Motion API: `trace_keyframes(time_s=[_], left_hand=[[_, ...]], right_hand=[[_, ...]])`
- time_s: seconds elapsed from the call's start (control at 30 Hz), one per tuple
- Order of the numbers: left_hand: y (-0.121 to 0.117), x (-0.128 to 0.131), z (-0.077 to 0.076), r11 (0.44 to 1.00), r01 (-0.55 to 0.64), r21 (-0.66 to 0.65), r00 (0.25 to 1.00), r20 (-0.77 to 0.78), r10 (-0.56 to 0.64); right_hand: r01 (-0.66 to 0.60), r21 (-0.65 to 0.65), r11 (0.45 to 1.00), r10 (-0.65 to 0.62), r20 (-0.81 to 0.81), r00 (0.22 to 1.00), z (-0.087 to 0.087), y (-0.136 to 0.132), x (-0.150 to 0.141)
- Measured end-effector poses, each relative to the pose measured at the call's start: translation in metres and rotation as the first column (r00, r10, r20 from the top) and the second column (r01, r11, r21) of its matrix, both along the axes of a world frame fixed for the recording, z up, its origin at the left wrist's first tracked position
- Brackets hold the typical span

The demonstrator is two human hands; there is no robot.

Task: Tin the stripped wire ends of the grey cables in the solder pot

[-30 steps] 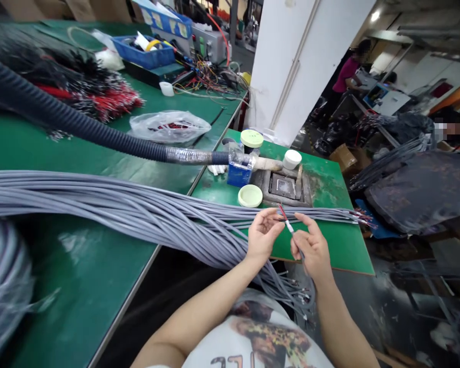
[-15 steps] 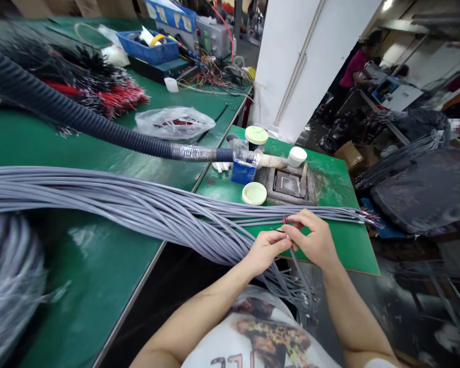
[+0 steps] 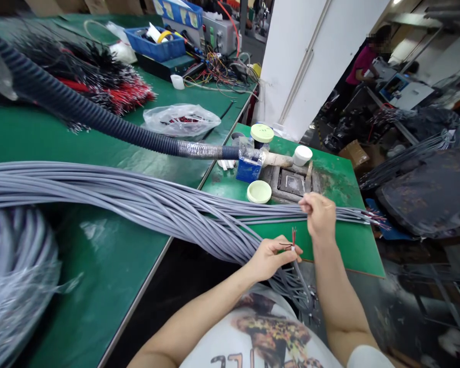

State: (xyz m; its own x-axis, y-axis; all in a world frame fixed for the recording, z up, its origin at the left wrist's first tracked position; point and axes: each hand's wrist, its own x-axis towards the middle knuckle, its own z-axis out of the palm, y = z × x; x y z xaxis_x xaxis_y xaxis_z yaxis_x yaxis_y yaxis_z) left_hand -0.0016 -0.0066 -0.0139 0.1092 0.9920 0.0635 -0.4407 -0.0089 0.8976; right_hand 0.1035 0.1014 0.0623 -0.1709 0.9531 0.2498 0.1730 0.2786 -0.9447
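Observation:
My left hand (image 3: 274, 255) is closed on the end of a grey cable (image 3: 300, 273), pinching it just under the stripped part. Thin red and black wires (image 3: 294, 236) stick up from that end, and a black one points left. Up and to the right, my right hand (image 3: 319, 212) is apart from the cable, its fingers curled together near the bundle. Whether anything sits between those fingertips is hidden. A thick bundle of grey cables (image 3: 138, 191) runs across the bench behind both hands, with more cable ends hanging below my left hand.
Behind the bundle stand a soot-marked square pot (image 3: 292, 181), a pale green lid (image 3: 259, 191), a blue box (image 3: 249, 169) and a white tub (image 3: 302, 155). A black corrugated hose (image 3: 118, 125) reaches over the bench. Coiled cable (image 3: 21, 271) lies left. A person (image 3: 364, 64) is in the background.
My right hand has left the cable end and moved up and right, its fingers curled. The red wires now stand upright above my left hand, which keeps hold of the cable.

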Motion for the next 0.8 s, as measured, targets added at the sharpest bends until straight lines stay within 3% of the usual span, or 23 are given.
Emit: trace_keyframes(time_s=[0.03, 0.1, 0.2, 0.27, 0.37, 0.5, 0.63, 0.8], left_hand=[[-0.001, 0.000, -0.001, 1.000, -0.009, -0.013, 1.000, 0.002, 0.009], [-0.002, -0.001, -0.003, 0.996, -0.044, -0.078, 0.998, 0.047, 0.048], [0.000, -0.004, -0.004, 0.990, -0.038, -0.139, 0.990, 0.132, 0.057], [0.002, -0.005, -0.004, 0.993, -0.015, -0.120, 0.985, 0.167, 0.035], [0.003, -0.005, -0.005, 0.996, -0.025, -0.080, 0.986, 0.164, 0.038], [0.001, -0.006, -0.006, 0.993, -0.047, -0.104, 0.983, 0.174, 0.065], [-0.001, -0.007, -0.005, 0.982, -0.038, -0.187, 0.944, 0.316, 0.097], [-0.001, -0.012, 0.001, 0.968, 0.001, -0.251, 0.871, 0.476, 0.123]], right_hand=[[0.022, 0.024, 0.999, -0.022, 0.004, 1.000, 0.003, 0.001, 0.003], [-0.069, 0.056, 0.996, 0.060, 0.146, 0.987, 0.010, -0.004, 0.010], [-0.291, 0.007, 0.957, 0.263, 0.403, 0.876, 0.016, -0.022, 0.012], [-0.312, 0.027, 0.950, 0.264, 0.468, 0.843, 0.014, -0.034, 0.008], [-0.252, 0.110, 0.961, 0.176, 0.456, 0.872, 0.006, -0.044, 0.001], [-0.199, 0.141, 0.970, 0.146, 0.318, 0.937, -0.002, -0.044, -0.001], [-0.184, 0.157, 0.970, 0.146, 0.227, 0.963, -0.007, -0.042, 0.003], [-0.242, 0.216, 0.946, 0.189, 0.240, 0.952, -0.010, -0.042, 0.009]])
